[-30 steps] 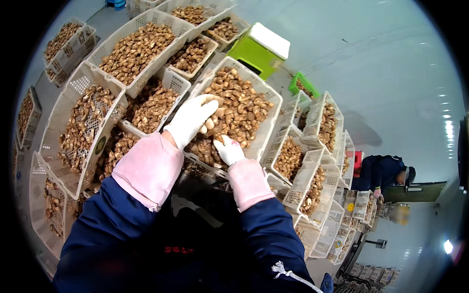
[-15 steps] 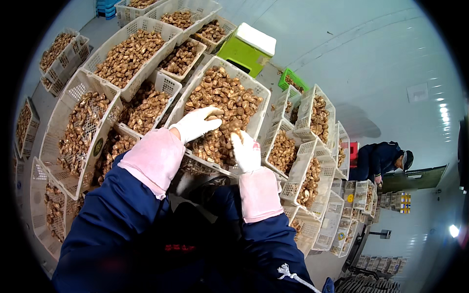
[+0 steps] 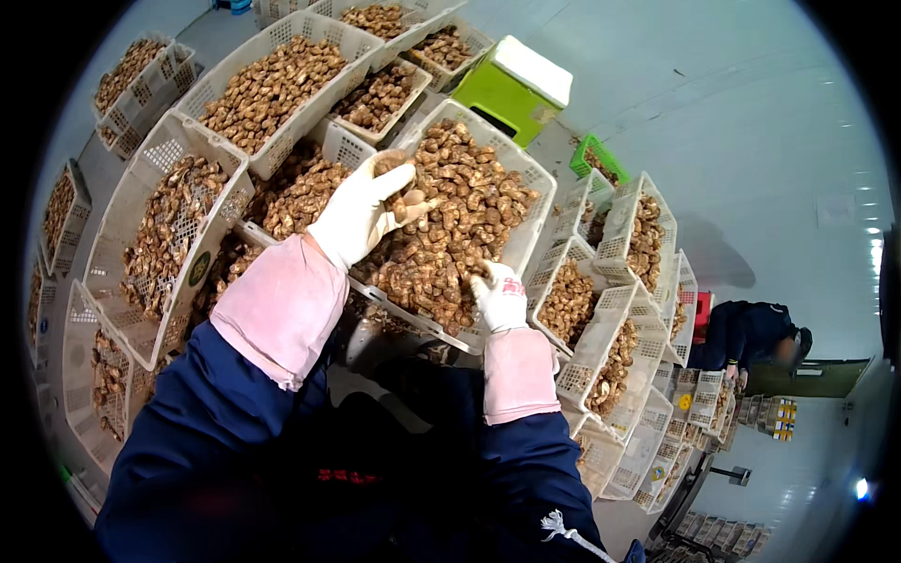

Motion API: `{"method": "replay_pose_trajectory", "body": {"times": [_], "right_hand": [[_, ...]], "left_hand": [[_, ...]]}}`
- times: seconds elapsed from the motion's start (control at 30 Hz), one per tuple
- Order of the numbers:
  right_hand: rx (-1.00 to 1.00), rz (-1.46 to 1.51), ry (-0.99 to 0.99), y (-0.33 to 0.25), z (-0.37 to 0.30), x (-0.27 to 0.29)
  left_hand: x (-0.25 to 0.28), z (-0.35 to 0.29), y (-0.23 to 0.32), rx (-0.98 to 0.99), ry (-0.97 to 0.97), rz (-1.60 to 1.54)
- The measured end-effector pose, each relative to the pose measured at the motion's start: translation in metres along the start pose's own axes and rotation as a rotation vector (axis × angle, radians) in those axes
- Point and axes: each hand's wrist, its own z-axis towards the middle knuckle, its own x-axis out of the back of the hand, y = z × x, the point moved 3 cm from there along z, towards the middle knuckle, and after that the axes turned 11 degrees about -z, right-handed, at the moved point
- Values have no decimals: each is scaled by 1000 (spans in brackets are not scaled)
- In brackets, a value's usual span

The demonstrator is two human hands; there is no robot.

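In front of me stands a white perforated plastic crate [image 3: 540,220] heaped with brown mushrooms [image 3: 460,211]. My left hand [image 3: 357,218], in a white glove, is over the crate's left side. Its fingers curl round a mushroom [image 3: 405,201], partly hidden by the glove. My right hand [image 3: 501,298], also gloved, reaches in over the near right rim. Its fingertips are closed together at the mushrooms there; what they pinch is mostly covered. Pink sleeve cuffs cover both wrists.
More mushroom-filled crates [image 3: 274,94] stand stacked at the left, with others [image 3: 615,361] at the right. Behind my crate are a green stool with a white top [image 3: 516,89] and a small green basket [image 3: 601,159]. A person in dark clothes [image 3: 746,333] bends over crates far right.
My left hand has moved left and up off the heap, its fingers now curled round a mushroom. The right hand stays at the crate's near right side. The whole view has shifted slightly.
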Motion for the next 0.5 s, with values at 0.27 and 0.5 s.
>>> {"method": "replay_pose_trajectory", "body": {"times": [0.27, 0.5], "right_hand": [[486, -481, -180, -90, 57, -103], [-39, 22, -222, -66, 52, -112]], "left_hand": [[0, -2, 11, -121, 97, 202], [9, 1, 20, -100, 48, 195]]}}
